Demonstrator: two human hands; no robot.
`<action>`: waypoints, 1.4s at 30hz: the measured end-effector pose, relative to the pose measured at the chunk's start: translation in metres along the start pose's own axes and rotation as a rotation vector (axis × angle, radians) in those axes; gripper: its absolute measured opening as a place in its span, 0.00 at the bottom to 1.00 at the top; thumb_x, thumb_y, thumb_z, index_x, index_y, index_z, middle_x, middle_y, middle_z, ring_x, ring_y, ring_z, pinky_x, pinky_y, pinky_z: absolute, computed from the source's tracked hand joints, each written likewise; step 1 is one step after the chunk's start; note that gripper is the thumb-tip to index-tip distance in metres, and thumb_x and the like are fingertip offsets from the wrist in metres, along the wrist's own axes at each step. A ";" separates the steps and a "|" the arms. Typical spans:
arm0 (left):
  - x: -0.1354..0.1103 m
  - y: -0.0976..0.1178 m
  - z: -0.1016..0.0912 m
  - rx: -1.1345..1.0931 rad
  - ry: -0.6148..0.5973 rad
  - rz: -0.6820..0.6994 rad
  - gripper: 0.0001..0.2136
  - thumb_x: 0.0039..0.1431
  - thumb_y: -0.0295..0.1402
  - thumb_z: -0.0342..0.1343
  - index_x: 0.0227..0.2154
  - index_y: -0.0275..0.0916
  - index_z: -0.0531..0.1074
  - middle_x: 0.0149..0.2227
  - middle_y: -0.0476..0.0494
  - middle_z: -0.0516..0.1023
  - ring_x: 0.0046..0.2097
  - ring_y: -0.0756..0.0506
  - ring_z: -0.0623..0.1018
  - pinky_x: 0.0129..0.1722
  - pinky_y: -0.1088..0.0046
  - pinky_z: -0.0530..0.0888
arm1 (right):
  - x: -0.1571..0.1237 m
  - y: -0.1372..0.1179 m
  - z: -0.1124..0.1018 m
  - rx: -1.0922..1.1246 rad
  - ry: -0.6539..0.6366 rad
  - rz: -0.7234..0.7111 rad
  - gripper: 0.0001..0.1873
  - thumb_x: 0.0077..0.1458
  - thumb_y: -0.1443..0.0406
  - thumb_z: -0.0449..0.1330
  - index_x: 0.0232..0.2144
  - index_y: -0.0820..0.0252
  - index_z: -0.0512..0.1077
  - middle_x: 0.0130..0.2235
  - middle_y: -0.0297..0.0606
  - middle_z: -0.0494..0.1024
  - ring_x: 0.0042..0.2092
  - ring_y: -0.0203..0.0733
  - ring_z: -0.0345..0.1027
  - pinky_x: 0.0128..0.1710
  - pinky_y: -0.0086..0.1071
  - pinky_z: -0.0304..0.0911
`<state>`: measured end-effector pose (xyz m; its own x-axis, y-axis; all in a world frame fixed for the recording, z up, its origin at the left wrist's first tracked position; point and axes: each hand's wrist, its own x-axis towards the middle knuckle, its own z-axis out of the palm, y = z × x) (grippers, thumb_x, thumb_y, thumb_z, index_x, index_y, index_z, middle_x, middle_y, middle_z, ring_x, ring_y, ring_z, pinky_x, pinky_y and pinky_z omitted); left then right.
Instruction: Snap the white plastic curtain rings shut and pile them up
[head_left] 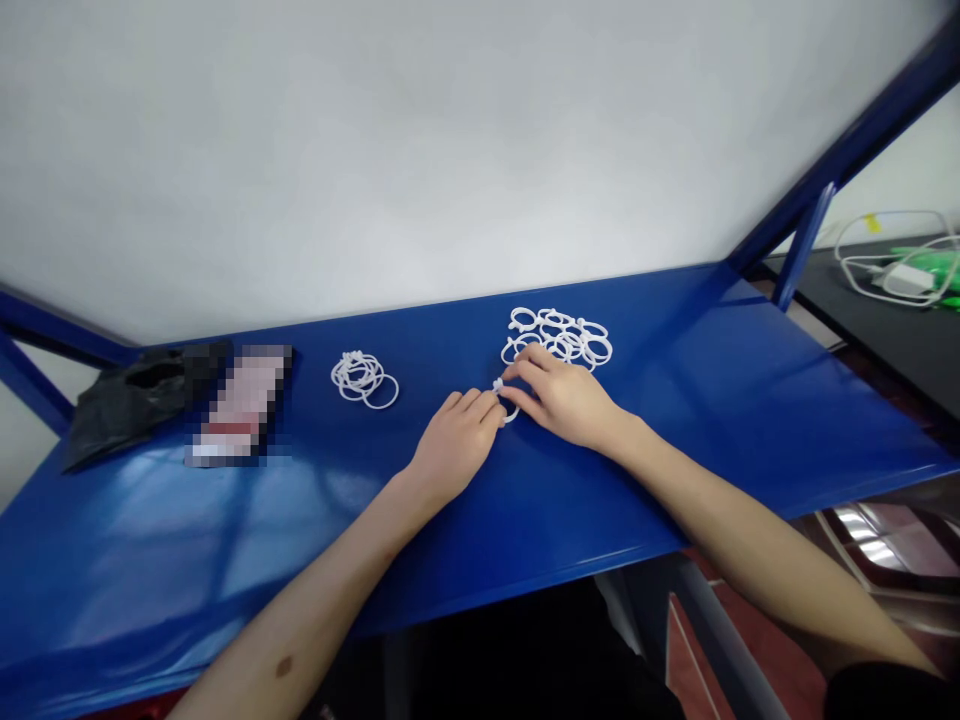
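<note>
Between my two hands is a white ring [512, 415] with a small knobbed fastening at its top, held just over the blue table. My left hand [463, 437] is closed on its left side, fingers curled around the edge. From the right, my right hand [564, 396] pinches it near the knobs with thumb and forefinger. Part of the ring is hidden by the fingers. Just beyond my right hand lies a spread of several similar white rings [596, 348]. A smaller overlapping heap of white rings [381, 391] rests to the left of my left hand.
The blue table [315, 540] backs onto a white wall [450, 150]. On its left side lie a black plastic bag [112, 410] and a blurred-out flat item [244, 405]. Blue frame posts [802, 245] rise at both ends. A white cable with an adapter [907, 280] sits on a dark surface at right.
</note>
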<state>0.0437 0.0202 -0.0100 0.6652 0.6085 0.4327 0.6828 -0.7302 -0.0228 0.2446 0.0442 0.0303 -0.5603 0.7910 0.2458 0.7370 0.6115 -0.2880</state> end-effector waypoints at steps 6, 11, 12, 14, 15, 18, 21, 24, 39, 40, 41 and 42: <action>-0.005 -0.014 -0.008 0.029 0.019 0.087 0.15 0.72 0.28 0.40 0.33 0.37 0.70 0.35 0.44 0.75 0.34 0.46 0.71 0.36 0.67 0.66 | -0.003 0.000 -0.002 0.035 -0.198 -0.295 0.15 0.69 0.58 0.54 0.43 0.62 0.75 0.45 0.41 0.78 0.40 0.40 0.73 0.36 0.32 0.62; -0.008 -0.019 -0.014 0.089 0.038 0.144 0.16 0.71 0.26 0.42 0.30 0.37 0.70 0.33 0.44 0.76 0.33 0.47 0.71 0.35 0.66 0.64 | 0.000 -0.003 0.009 -0.047 -0.175 -0.318 0.16 0.71 0.60 0.50 0.42 0.63 0.74 0.42 0.40 0.79 0.36 0.39 0.72 0.36 0.33 0.59; -0.008 -0.019 -0.015 0.101 0.051 0.151 0.15 0.71 0.26 0.43 0.30 0.37 0.71 0.34 0.44 0.77 0.33 0.47 0.72 0.36 0.66 0.64 | 0.000 -0.003 0.010 -0.065 -0.164 -0.329 0.16 0.72 0.60 0.50 0.42 0.63 0.74 0.41 0.40 0.79 0.35 0.39 0.71 0.35 0.33 0.58; -0.009 -0.019 -0.016 0.107 0.064 0.164 0.14 0.70 0.25 0.44 0.30 0.37 0.71 0.34 0.44 0.77 0.34 0.47 0.73 0.36 0.65 0.63 | 0.000 -0.004 0.012 -0.101 -0.152 -0.354 0.15 0.72 0.61 0.49 0.40 0.62 0.74 0.40 0.39 0.79 0.34 0.38 0.70 0.33 0.33 0.56; -0.010 -0.018 -0.017 0.100 0.063 0.166 0.14 0.70 0.25 0.44 0.30 0.37 0.71 0.34 0.44 0.78 0.34 0.47 0.74 0.36 0.65 0.63 | 0.000 -0.004 0.012 -0.121 -0.147 -0.362 0.15 0.72 0.62 0.49 0.39 0.62 0.73 0.39 0.38 0.79 0.33 0.37 0.69 0.32 0.33 0.54; -0.009 -0.019 -0.021 0.065 0.047 0.161 0.15 0.71 0.25 0.44 0.29 0.37 0.70 0.33 0.44 0.78 0.34 0.47 0.75 0.36 0.65 0.62 | -0.002 -0.006 0.011 -0.192 -0.122 -0.392 0.14 0.71 0.67 0.48 0.39 0.62 0.73 0.38 0.37 0.79 0.29 0.36 0.65 0.30 0.35 0.50; -0.007 -0.020 -0.025 0.058 0.020 0.177 0.14 0.72 0.27 0.45 0.30 0.37 0.69 0.31 0.45 0.77 0.32 0.47 0.74 0.36 0.65 0.62 | -0.003 -0.007 0.010 -0.265 -0.053 -0.432 0.14 0.71 0.70 0.47 0.40 0.62 0.73 0.37 0.37 0.79 0.29 0.36 0.64 0.30 0.35 0.49; -0.005 -0.022 -0.025 0.070 0.013 0.192 0.14 0.72 0.30 0.46 0.28 0.38 0.68 0.28 0.48 0.74 0.30 0.47 0.73 0.35 0.66 0.61 | -0.004 -0.009 0.011 -0.304 -0.006 -0.447 0.14 0.70 0.71 0.47 0.39 0.61 0.72 0.36 0.36 0.79 0.29 0.37 0.65 0.31 0.36 0.49; -0.005 -0.012 -0.023 0.252 0.085 0.030 0.15 0.70 0.27 0.46 0.26 0.39 0.69 0.25 0.49 0.73 0.26 0.46 0.70 0.35 0.64 0.60 | -0.001 -0.023 0.021 -0.327 0.008 -0.281 0.16 0.69 0.73 0.46 0.34 0.64 0.72 0.36 0.40 0.78 0.27 0.35 0.66 0.30 0.34 0.51; -0.005 -0.014 -0.024 0.244 0.093 0.035 0.14 0.70 0.27 0.47 0.27 0.39 0.70 0.25 0.49 0.73 0.27 0.46 0.71 0.35 0.64 0.61 | 0.000 -0.020 0.021 -0.308 0.017 -0.296 0.15 0.69 0.73 0.47 0.36 0.64 0.73 0.38 0.41 0.79 0.28 0.35 0.68 0.30 0.34 0.53; -0.006 -0.017 -0.025 0.237 0.099 0.034 0.13 0.70 0.28 0.48 0.28 0.39 0.70 0.26 0.49 0.74 0.28 0.46 0.72 0.36 0.64 0.62 | 0.001 -0.018 0.021 -0.290 0.035 -0.313 0.15 0.69 0.72 0.47 0.39 0.64 0.74 0.42 0.42 0.80 0.30 0.36 0.70 0.31 0.34 0.55; -0.007 -0.020 -0.026 0.230 0.105 0.025 0.12 0.70 0.29 0.48 0.30 0.39 0.71 0.27 0.49 0.75 0.29 0.46 0.73 0.36 0.64 0.63 | 0.002 -0.016 0.021 -0.271 0.063 -0.330 0.15 0.70 0.70 0.47 0.44 0.65 0.74 0.47 0.44 0.80 0.32 0.37 0.71 0.32 0.33 0.58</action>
<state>0.0179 0.0226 0.0108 0.6556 0.5469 0.5207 0.7255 -0.6473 -0.2337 0.2241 0.0365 0.0155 -0.7647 0.5460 0.3423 0.5995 0.7975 0.0674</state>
